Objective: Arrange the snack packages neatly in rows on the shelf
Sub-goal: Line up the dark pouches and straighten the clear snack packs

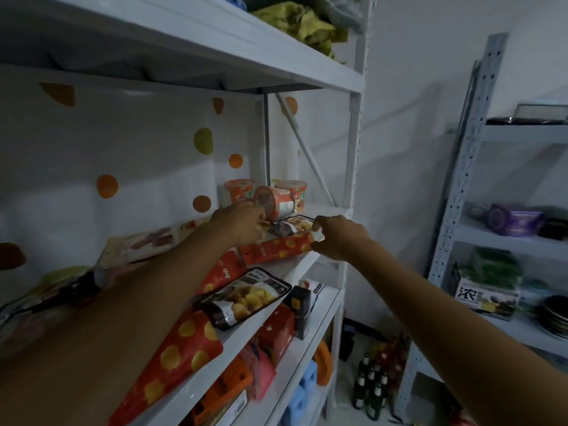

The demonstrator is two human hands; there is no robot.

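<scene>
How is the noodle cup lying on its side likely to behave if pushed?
The noodle cup lies on its side with a round, tapered wall, so it would probably roll in a curve. It looks like a sealed paper cup, likely light. The pouch beside it, and the red dotted package the right hand pinches, may stop it.

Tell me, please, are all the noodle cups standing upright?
No, one cup lies on its side in front of the upright cups.

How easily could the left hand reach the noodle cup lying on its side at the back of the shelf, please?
Probably yes: the left hand is just beside the tipped noodle cup, with nothing between them, though it may be holding something.
</scene>
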